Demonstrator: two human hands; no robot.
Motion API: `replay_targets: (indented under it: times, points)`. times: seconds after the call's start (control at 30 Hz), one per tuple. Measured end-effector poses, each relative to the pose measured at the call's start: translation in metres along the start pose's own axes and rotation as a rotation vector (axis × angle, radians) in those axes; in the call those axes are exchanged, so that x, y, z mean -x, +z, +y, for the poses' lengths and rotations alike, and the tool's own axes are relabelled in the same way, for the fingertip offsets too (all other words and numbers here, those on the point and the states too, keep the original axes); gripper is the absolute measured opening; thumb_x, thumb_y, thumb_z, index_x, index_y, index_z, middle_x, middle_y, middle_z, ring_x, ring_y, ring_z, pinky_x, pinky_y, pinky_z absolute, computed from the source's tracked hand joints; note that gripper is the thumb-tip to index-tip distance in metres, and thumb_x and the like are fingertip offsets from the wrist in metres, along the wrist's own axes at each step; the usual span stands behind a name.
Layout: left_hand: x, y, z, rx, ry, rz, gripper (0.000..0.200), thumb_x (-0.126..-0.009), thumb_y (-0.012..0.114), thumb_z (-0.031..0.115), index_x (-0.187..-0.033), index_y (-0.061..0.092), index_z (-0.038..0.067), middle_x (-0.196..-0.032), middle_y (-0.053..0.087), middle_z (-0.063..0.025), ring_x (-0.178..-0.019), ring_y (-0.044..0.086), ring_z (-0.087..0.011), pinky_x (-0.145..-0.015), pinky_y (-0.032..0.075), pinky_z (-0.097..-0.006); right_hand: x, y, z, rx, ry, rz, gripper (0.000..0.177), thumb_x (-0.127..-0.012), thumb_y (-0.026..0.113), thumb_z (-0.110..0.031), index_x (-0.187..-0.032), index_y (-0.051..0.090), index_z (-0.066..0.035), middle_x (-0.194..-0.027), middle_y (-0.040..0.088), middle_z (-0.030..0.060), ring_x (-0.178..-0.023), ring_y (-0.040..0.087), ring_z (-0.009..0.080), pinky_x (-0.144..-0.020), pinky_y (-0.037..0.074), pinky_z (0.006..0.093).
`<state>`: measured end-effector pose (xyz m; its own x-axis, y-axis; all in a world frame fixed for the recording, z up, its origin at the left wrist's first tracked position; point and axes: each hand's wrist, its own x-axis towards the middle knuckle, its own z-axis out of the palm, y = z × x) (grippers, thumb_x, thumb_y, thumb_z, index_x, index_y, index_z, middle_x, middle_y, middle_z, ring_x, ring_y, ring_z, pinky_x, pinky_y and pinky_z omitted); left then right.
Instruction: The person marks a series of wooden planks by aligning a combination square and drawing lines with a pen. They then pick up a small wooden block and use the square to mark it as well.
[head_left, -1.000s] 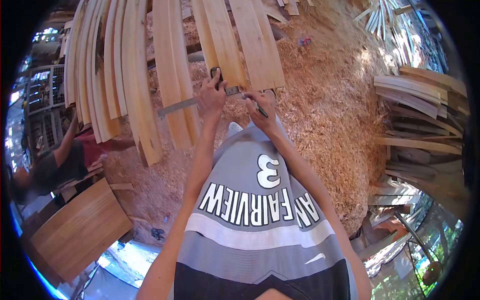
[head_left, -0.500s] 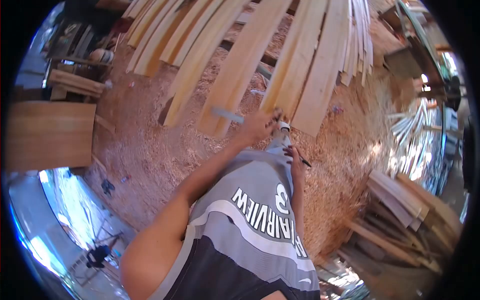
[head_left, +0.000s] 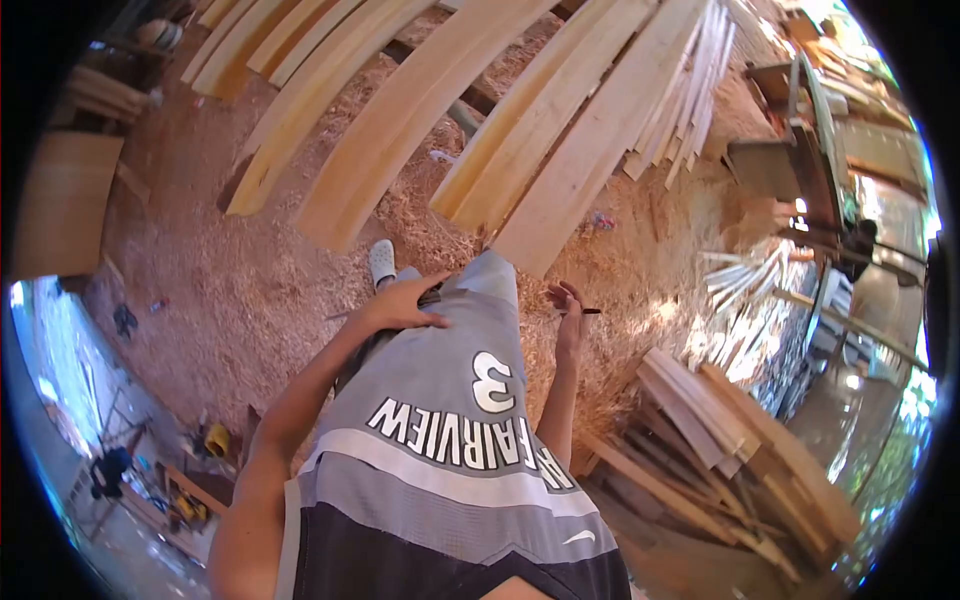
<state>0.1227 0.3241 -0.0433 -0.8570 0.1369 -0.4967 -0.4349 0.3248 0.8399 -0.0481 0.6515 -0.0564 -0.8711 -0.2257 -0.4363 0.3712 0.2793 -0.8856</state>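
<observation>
My left hand (head_left: pixel 405 302) is low in front of the grey jersey (head_left: pixel 430 345), thumb and fingers apart at their tips. A thin ruler-like strip (head_left: pixel 339 316) pokes out to the left behind its wrist; the rest is hidden by the hand. To the right, over the shavings, my right hand (head_left: pixel 568 302) is half curled around a dark pen (head_left: pixel 592 311), whose end sticks out to the right. Ahead of both hands lie long wooden planks; the nearest plank (head_left: pixel 560 205) ends just beyond the jersey's hem. Neither hand touches the planks.
Wood shavings (head_left: pixel 240 290) cover the ground. A white shoe (head_left: pixel 382 262) stands below the planks. Thin strips (head_left: pixel 690 110) lie at the planks' right, and stacked boards (head_left: pixel 720 430) sit at lower right. A wide board (head_left: pixel 65 205) is at far left.
Both hands have drawn away from the plank ends and moved apart. The left went down and left with the strip; the right swung outward with the pen. The view has shifted right.
</observation>
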Motion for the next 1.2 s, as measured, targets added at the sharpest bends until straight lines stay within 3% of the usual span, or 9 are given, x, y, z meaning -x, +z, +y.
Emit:
replay_targets:
  times: [0.03,0.17,0.23,0.37,0.5,0.6,0.67,0.9,1.2]
  points:
    - [-0.007,0.011,0.003,-0.070,-0.005,0.109,0.089,-0.081,0.081,0.047,-0.154,0.044,0.011,-0.134,0.063,-0.0248,-0.122,0.062,-0.0388,-0.107,0.046,-0.0445,-0.012,-0.004,-0.006,-0.066,-0.014,0.024,0.036,-0.104,0.040,-0.016,-0.128,0.061,0.002,-0.111,0.073,0.0166,-0.087,0.069,0.0171,-0.082,0.052,0.0298]
    - [-0.028,0.036,0.057,-0.103,-0.204,0.225,0.068,-0.087,0.076,0.037,-0.145,0.055,0.009,-0.121,0.069,-0.0244,-0.111,0.067,-0.0389,-0.099,0.051,-0.0465,-0.053,-0.031,-0.043,0.107,0.033,-0.150,0.033,-0.104,0.043,-0.015,-0.123,0.064,0.001,-0.100,0.074,0.0107,-0.071,0.060,0.0104,-0.067,0.049,0.0264]
    - [-0.039,0.044,0.100,-0.161,-0.125,0.206,0.052,-0.089,0.070,0.022,-0.138,0.060,0.007,-0.108,0.072,-0.0238,-0.103,0.070,-0.0397,-0.093,0.053,-0.0486,-0.069,-0.036,-0.061,0.210,-0.027,-0.206,0.030,-0.104,0.049,-0.018,-0.116,0.069,0.000,-0.091,0.073,0.0038,-0.061,0.050,0.0051,-0.056,0.039,0.0229]
    - [-0.052,0.078,0.147,-0.227,-0.095,0.231,0.054,-0.081,0.061,0.005,-0.134,0.063,0.010,-0.107,0.072,-0.0233,-0.102,0.069,-0.0407,-0.094,0.052,-0.0498,-0.092,-0.053,-0.095,0.343,0.008,-0.347,0.030,-0.105,0.057,-0.028,-0.117,0.072,-0.005,-0.091,0.071,-0.0019,-0.062,0.045,0.0026,-0.057,0.036,0.0217]
    - [-0.062,0.077,0.211,-0.152,-0.140,0.350,0.046,-0.085,0.066,0.010,-0.131,0.063,0.011,-0.107,0.073,-0.0218,-0.102,0.069,-0.0405,-0.093,0.052,-0.0498,-0.096,-0.058,-0.149,0.297,0.035,-0.764,0.034,-0.101,0.063,-0.025,-0.125,0.069,-0.001,-0.106,0.072,0.0066,-0.098,0.063,0.0128,-0.086,0.049,0.0268]
    - [-0.089,0.080,0.217,0.063,-0.086,0.467,0.040,-0.088,0.072,0.018,-0.127,0.062,0.010,-0.104,0.074,-0.0198,-0.100,0.070,-0.0394,-0.090,0.052,-0.0477,-0.102,-0.057,-0.164,0.199,0.033,-1.017,0.037,-0.099,0.068,-0.027,-0.127,0.068,-0.001,-0.109,0.072,0.0064,-0.097,0.063,0.0125,-0.086,0.049,0.0262]
    - [-0.107,0.079,0.213,0.382,0.090,0.447,0.043,-0.089,0.077,0.027,-0.125,0.061,0.009,-0.101,0.073,-0.0179,-0.098,0.070,-0.0380,-0.086,0.053,-0.0447,-0.108,-0.059,-0.152,0.200,0.072,-0.961,0.038,-0.098,0.070,-0.028,-0.125,0.069,-0.001,-0.109,0.073,0.0057,-0.095,0.063,0.0115,-0.085,0.049,0.0253]
    - [-0.134,0.074,0.203,0.106,0.019,0.557,0.050,-0.086,0.080,0.027,-0.127,0.060,0.006,-0.103,0.073,-0.0175,-0.099,0.070,-0.0365,-0.086,0.053,-0.0439,-0.114,-0.057,-0.145,0.206,-0.074,-0.892,0.024,-0.100,0.067,-0.024,-0.105,0.073,-0.001,-0.090,0.075,0.0047,-0.086,0.067,0.0106,-0.079,0.052,0.0252]
    - [-0.138,0.081,0.207,0.058,0.024,0.295,0.067,-0.080,0.083,0.030,-0.138,0.057,0.008,-0.117,0.071,-0.0201,-0.107,0.069,-0.0361,-0.095,0.053,-0.0429,-0.102,-0.087,-0.145,0.496,-0.014,-0.925,0.031,-0.092,0.075,-0.029,-0.106,0.075,-0.001,-0.087,0.075,0.0054,-0.082,0.065,0.0104,-0.079,0.052,0.0309]
